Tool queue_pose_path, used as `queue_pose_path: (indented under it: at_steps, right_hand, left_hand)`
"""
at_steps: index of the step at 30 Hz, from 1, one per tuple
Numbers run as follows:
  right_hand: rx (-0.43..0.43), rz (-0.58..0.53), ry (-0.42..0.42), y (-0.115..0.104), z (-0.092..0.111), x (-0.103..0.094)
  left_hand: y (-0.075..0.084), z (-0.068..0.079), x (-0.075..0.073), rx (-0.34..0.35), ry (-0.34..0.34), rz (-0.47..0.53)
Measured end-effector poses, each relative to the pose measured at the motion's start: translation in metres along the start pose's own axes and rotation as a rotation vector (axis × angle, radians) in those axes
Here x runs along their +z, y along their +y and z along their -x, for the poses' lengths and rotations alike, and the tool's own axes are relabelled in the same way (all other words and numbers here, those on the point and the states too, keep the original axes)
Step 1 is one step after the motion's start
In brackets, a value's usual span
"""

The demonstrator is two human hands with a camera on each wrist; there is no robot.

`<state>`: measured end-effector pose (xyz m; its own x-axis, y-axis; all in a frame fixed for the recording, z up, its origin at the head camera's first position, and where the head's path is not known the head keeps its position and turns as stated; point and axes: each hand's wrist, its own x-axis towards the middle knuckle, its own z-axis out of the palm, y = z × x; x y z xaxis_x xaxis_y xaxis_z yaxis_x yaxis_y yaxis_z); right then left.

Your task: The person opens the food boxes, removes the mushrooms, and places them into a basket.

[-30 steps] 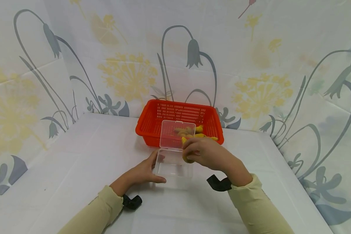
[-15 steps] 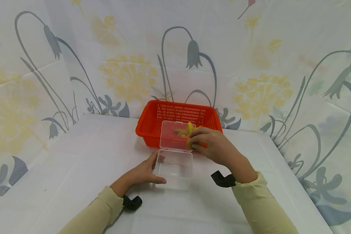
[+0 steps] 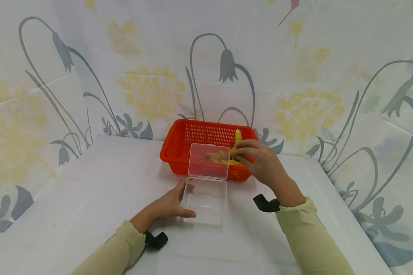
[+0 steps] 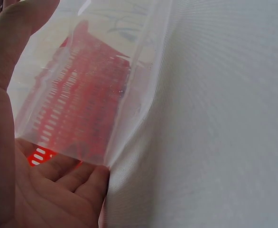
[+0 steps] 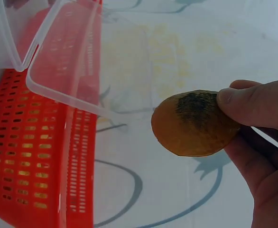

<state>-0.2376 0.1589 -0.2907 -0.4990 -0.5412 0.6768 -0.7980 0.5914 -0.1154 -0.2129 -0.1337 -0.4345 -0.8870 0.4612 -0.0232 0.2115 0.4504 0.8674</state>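
Observation:
My left hand point(image 3: 168, 204) holds the left side of a clear plastic box point(image 3: 206, 208), thumb at the front and fingers toward the back. The box's hinged lid point(image 3: 206, 168) stands raised against the front of a red plastic basket point(image 3: 179, 164). In the left wrist view, curled fingers point(image 4: 89, 183) touch the box's edge. My right hand point(image 3: 261, 158) is over the basket's right front part, pinching a long yellow fruit-like piece point(image 3: 238, 136). Seen end-on in the right wrist view, the piece point(image 5: 177, 128) is rounded and orange-brown with a dark patch; the fingers hide part of it.
Several yellow and tan pieces point(image 3: 220, 156) lie in the basket's right half, partly seen through the lid. A white cloth point(image 3: 99, 198) covers the table. A flower-patterned sheet point(image 3: 151, 57) rises behind the basket and along both sides.
My right hand has moved from above the box to the right and back, over the basket, carrying the yellow piece. The left hand has kept its hold on the box.

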Motion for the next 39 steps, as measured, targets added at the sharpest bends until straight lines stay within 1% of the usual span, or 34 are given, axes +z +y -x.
queue_pose_path:
  at_steps: [7, 12, 17, 25, 29, 33, 39]
  right_hand:
    - [0.052, 0.013, 0.042, 0.013, -0.001, 0.006]
    - [0.082, 0.017, 0.061, 0.024, 0.0, 0.016]
    - [0.119, 0.036, 0.036, 0.033, -0.003, 0.027]
    - [0.193, 0.053, -0.009, 0.042, -0.005, 0.036]
    - [0.219, 0.069, -0.01, 0.046, -0.006, 0.039]
    - [0.251, 0.048, -0.017, 0.047, -0.009, 0.041]
    - [0.32, 0.025, -0.066, 0.051, -0.007, 0.048]
  left_hand:
    - [0.0, 0.001, 0.0, -0.036, -0.011, 0.005]
    - [-0.002, 0.001, 0.001, -0.018, -0.011, -0.007]
    - [-0.002, 0.0, 0.0, -0.003, -0.004, 0.0]
    - [0.0, 0.001, 0.0, -0.037, -0.023, 0.006]
    - [0.002, 0.0, -0.002, -0.026, -0.029, -0.009]
    - [0.003, -0.002, -0.004, -0.005, -0.018, -0.002]
    - [-0.002, -0.001, -0.001, -0.016, -0.032, 0.019]
